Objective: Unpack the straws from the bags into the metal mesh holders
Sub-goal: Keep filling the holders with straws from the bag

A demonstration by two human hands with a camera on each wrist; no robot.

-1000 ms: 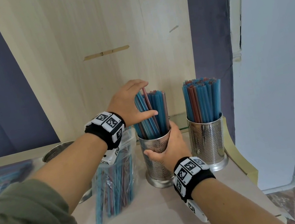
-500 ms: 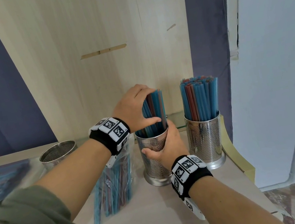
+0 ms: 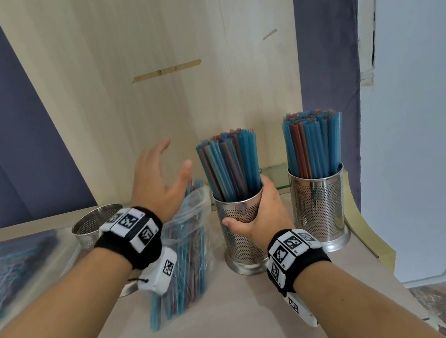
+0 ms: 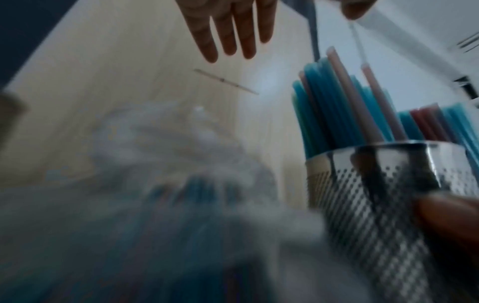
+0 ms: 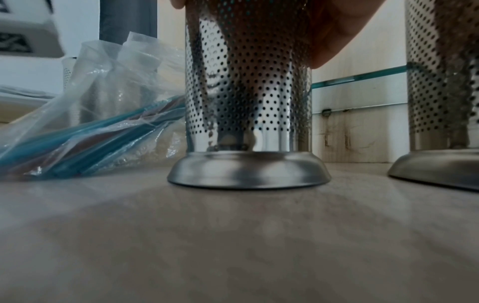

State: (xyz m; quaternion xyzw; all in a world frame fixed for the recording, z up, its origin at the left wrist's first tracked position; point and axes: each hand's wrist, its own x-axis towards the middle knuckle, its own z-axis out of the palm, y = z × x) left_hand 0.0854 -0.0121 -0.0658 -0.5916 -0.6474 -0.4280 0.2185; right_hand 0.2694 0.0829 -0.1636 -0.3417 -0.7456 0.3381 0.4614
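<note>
Blue and reddish straws (image 3: 230, 164) stand upright in the middle metal mesh holder (image 3: 239, 243) (image 5: 246, 102) (image 4: 388, 194). My right hand (image 3: 257, 216) grips this holder round its upper wall. My left hand (image 3: 158, 180) hovers to its left, straight fingers (image 4: 233, 30) spread, holding nothing. Under that hand a clear plastic bag (image 3: 181, 244) (image 5: 103, 102) with several straws leans against the holder. At the right a second holder (image 3: 320, 205) is packed with straws (image 3: 312, 144). A third holder (image 3: 92, 227), its inside not visible, stands at the back left.
The holders stand on a light wooden tabletop (image 3: 215, 334) against a wooden back panel (image 3: 166, 59). More bagged straws (image 3: 3, 267) lie at the far left. The table's right edge (image 3: 378, 245) drops to a tiled floor.
My left hand has let go of the straws in the middle holder and drawn away to the left, fingers spread. My right hand still grips the holder.
</note>
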